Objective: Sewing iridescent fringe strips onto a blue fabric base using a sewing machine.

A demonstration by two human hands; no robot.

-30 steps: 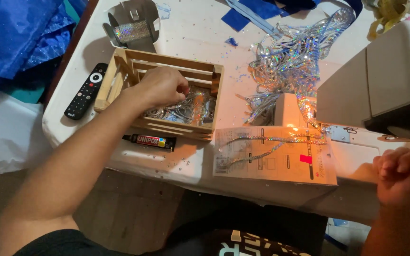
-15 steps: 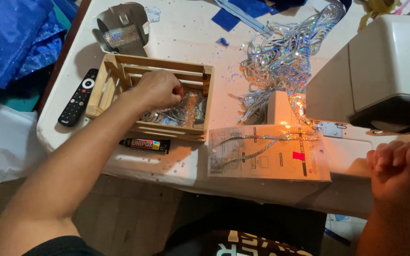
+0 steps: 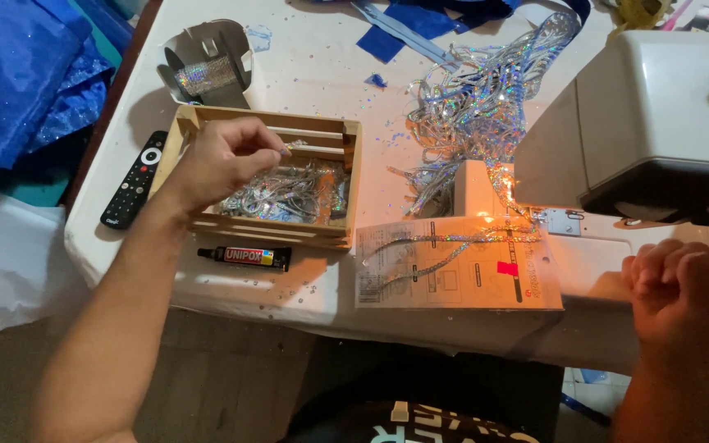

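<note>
My left hand (image 3: 221, 160) hovers over a small wooden crate (image 3: 268, 232) that holds silvery holographic trim scraps (image 3: 289, 193). Its fingertips are pinched together just above the scraps; anything between them is too small to make out. My right hand (image 3: 683, 291) is curled into a fist at the right, resting by the bed of a white sewing machine (image 3: 658, 123). Strips of holographic trim (image 3: 445, 246) lie across a printed paper sheet (image 3: 453, 267) under the machine's orange lamp glow.
A big tangle of holographic ribbon (image 3: 486, 98) sits behind the machine. There is a black glue tube (image 3: 246, 257) in front of the crate, a black remote (image 3: 133, 180) to its left and a ribbon spool holder (image 3: 207, 70) behind it. Blue fabric (image 3: 18, 82) lies at far left.
My left hand has lifted out of the crate and now pinches its fingertips above the scraps. The camera view shifted slightly; my right fist stays put.
</note>
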